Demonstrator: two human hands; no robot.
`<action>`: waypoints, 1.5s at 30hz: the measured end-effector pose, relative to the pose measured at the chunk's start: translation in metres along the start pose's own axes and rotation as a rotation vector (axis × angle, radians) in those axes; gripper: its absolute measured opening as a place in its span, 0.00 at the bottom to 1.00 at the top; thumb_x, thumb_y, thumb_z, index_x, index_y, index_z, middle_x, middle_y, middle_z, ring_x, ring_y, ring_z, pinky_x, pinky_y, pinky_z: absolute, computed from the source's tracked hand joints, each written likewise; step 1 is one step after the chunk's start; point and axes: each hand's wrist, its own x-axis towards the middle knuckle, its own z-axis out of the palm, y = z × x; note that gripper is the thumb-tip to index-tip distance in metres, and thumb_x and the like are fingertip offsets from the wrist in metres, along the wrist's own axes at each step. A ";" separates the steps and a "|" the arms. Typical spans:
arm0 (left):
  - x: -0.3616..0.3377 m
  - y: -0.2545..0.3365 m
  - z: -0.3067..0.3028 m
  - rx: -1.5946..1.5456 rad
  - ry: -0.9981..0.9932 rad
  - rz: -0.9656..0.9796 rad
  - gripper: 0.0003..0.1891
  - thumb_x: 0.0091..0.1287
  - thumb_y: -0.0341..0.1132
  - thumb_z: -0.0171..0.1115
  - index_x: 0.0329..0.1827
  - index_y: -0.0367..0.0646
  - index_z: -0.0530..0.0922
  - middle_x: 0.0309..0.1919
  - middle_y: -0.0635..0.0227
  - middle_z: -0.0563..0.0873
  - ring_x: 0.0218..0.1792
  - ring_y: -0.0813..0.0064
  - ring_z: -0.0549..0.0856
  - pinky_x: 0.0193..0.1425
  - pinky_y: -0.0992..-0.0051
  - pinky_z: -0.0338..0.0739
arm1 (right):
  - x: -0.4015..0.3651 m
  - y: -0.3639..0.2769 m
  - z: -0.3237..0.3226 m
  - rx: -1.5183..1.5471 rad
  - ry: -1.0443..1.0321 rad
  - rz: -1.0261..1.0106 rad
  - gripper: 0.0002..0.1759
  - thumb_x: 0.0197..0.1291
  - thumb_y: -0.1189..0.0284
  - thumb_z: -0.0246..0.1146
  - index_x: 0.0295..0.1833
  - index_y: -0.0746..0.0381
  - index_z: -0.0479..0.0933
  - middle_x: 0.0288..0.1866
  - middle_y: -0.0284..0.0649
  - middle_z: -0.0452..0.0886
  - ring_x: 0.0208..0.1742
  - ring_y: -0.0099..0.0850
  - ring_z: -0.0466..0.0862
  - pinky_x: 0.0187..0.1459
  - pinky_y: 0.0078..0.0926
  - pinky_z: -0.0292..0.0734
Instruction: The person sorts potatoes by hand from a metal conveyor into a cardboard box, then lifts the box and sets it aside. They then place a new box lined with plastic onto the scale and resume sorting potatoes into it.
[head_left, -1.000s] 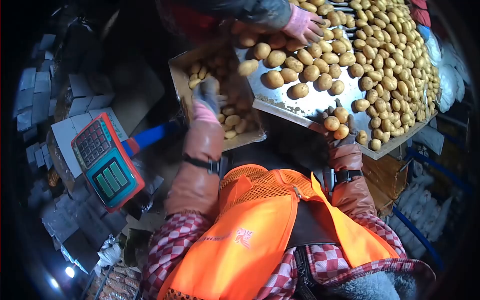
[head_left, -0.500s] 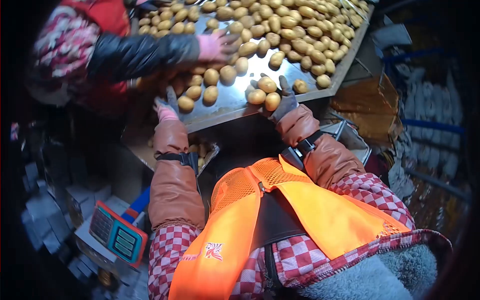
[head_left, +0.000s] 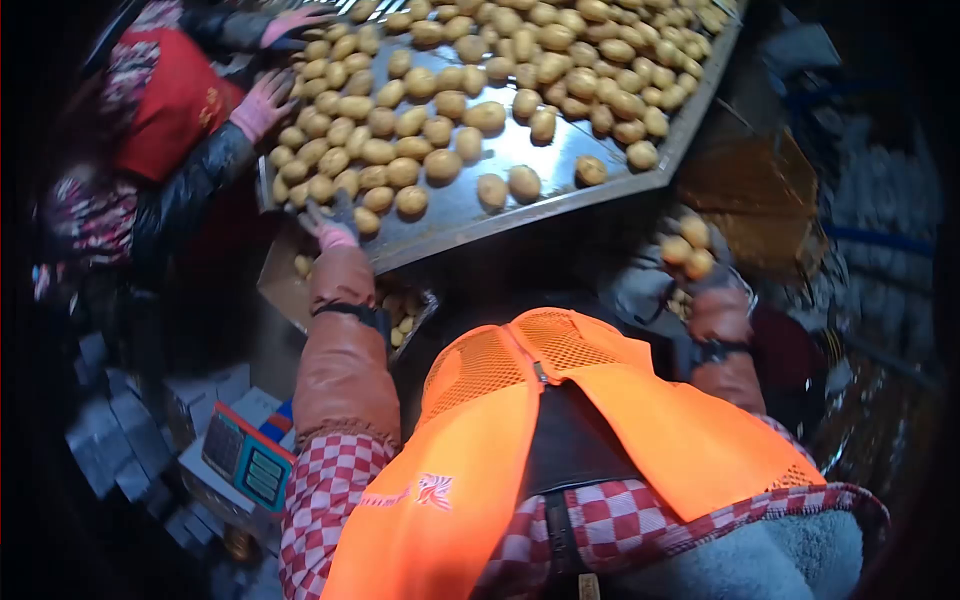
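Many potatoes [head_left: 440, 165] lie on a metal sorting table [head_left: 450, 225]. At its near left edge is my left hand [head_left: 335, 222], gloved, with spread fingers beside the nearest potatoes. Off the table's right side, my right hand [head_left: 718, 272] holds several potatoes [head_left: 690, 246], partly blurred by motion. Below that hand is a container [head_left: 645, 292] with some potatoes in it. Another box [head_left: 290, 285] with potatoes sits under the table's left corner, near my left forearm.
A co-worker's pink-gloved hands [head_left: 262, 105] are at the table's left side. A brown sack-like container [head_left: 750, 200] stands right of the table. A scale with a teal and orange display [head_left: 245, 458] is at lower left.
My right hand has moved right, off the table, with its potatoes. The co-worker's hand has drawn back left, and more potatoes lie near the left edge.
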 end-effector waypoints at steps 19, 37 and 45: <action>-0.155 -0.047 -0.141 -0.078 0.474 0.030 0.35 0.63 0.44 0.72 0.73 0.49 0.70 0.70 0.45 0.71 0.71 0.49 0.70 0.74 0.59 0.69 | 0.057 0.136 0.285 -0.997 -0.730 -0.171 0.21 0.74 0.67 0.57 0.66 0.66 0.74 0.58 0.44 0.81 0.57 0.34 0.83 0.54 0.32 0.83; -0.173 -0.119 -0.174 0.213 -0.201 -0.521 0.15 0.68 0.32 0.61 0.58 0.50 0.82 0.48 0.51 0.87 0.51 0.52 0.86 0.55 0.58 0.81 | 0.002 0.193 0.276 -1.205 -0.660 0.253 0.21 0.75 0.64 0.56 0.66 0.66 0.74 0.44 0.42 0.85 0.42 0.29 0.84 0.46 0.26 0.80; -0.137 -0.201 -0.083 0.519 -0.551 -0.637 0.19 0.66 0.37 0.64 0.60 0.47 0.78 0.54 0.52 0.85 0.57 0.54 0.85 0.60 0.57 0.80 | 0.005 0.197 0.235 -1.104 -0.682 0.347 0.23 0.73 0.64 0.62 0.66 0.66 0.73 0.45 0.37 0.83 0.44 0.26 0.81 0.47 0.24 0.77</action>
